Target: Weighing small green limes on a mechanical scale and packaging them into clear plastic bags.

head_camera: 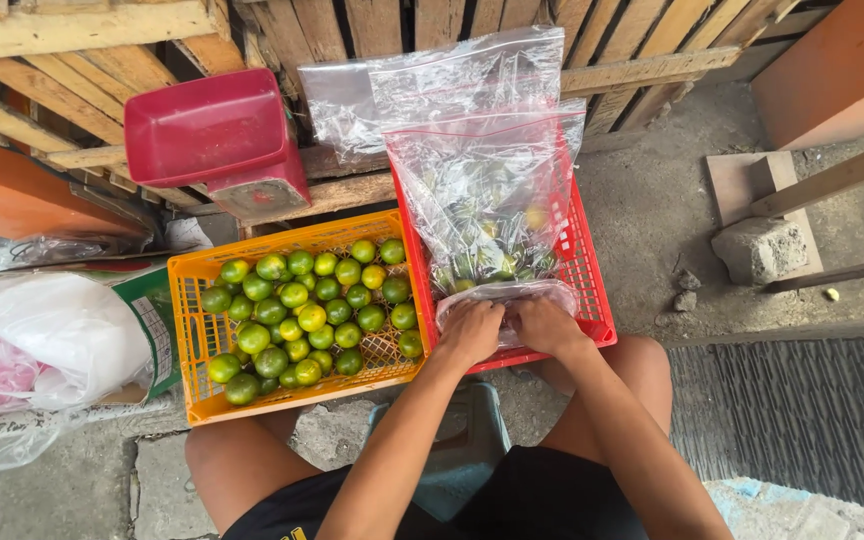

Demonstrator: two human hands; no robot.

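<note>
My left hand (472, 332) and my right hand (544, 324) are side by side, both gripping a small clear plastic bag (505, 293) at the near edge of a red crate (598, 300). Larger clear zip bags (487, 180) holding some green fruits stand in the red crate, propped against wooden pallets. To the left, an orange crate (188, 330) is filled with several small green citrus fruits (307, 315).
A red weighing scale with a tray (214, 135) sits on the pallets (72, 60) behind the orange crate. White and clear plastic bags (47, 345) lie at left. A stone (760, 250) and wooden beams are at right. A teal stool (462, 450) shows between my knees.
</note>
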